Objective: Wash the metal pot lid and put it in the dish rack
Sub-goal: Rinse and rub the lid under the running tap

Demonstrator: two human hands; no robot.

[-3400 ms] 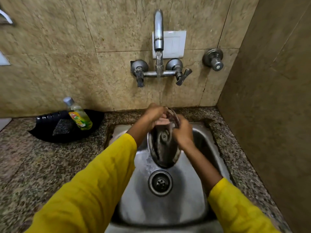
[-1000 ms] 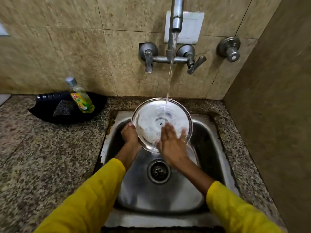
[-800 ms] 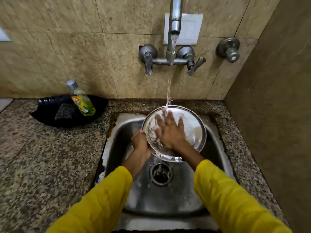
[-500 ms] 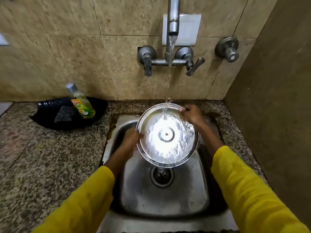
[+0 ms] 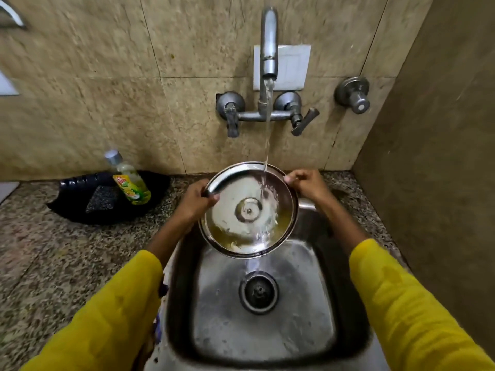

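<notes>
The rinsing step is judged to be in hand: the metal pot lid (image 5: 247,210) is held over the sink (image 5: 263,317), tilted with its inner face toward the camera, and the stream from the tap (image 5: 268,41) is taken on its upper right part, from where the water is shed off the lower rim toward the drain (image 5: 258,292). The lid is pinched at its left rim by the left hand (image 5: 194,200), the grip closed on the edge with the thumb laid over the inner face; the upper right rim is clasped by the right hand (image 5: 304,183), its grip likewise closed on the edge. Both forearms are extended forward from yellow sleeves (image 5: 401,303), the wrists raised above the basin. No dish rack can be seen, so it must be found outside the view. The next move is judged to call for the lid to be drained, kept firmly held because the wet rim is probably slippery, and carried clear of the stream.
</notes>
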